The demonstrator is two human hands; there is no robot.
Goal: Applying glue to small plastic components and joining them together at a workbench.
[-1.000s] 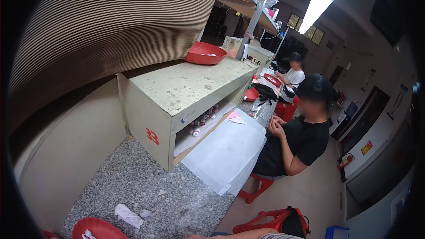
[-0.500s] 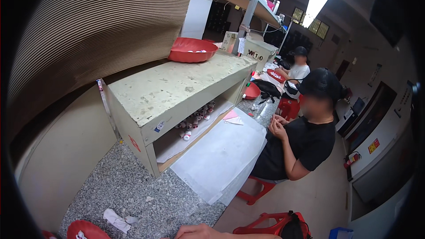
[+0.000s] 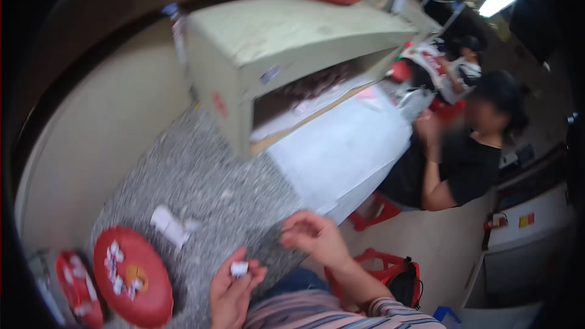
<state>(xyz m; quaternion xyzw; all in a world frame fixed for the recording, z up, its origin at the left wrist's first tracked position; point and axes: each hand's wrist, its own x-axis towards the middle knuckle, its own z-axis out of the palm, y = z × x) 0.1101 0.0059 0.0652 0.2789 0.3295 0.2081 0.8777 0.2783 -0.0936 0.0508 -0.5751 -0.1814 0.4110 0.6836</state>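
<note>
My left hand [image 3: 230,292] is palm up over the near edge of the counter, its fingers curled round a small white piece [image 3: 239,268]. To its right and a little farther off, my right hand [image 3: 314,239] hangs in the air; its fingers are loosely bent, and nothing shows in them through the blur. Left of my hands, a red scalloped dish [image 3: 159,289] holds several small white pieces with dark marks [image 3: 113,262] and something yellow [image 3: 138,275]. A crumpled white paper [image 3: 170,226] lies on the speckled counter [image 3: 210,176] beyond the dish.
A second red dish [image 3: 79,292] stands at far left. A pale open-fronted shelf box [image 3: 244,79] sits on the counter, white sheets [image 3: 341,146] before it. On the right, a co-worker in black [image 3: 466,170] sits nearby. Red stools [image 3: 378,262] stand on the floor.
My view has swung down and left, so both hands and the red dishes now show more fully. Earlier only part of one hand was visible at the lower edge.
</note>
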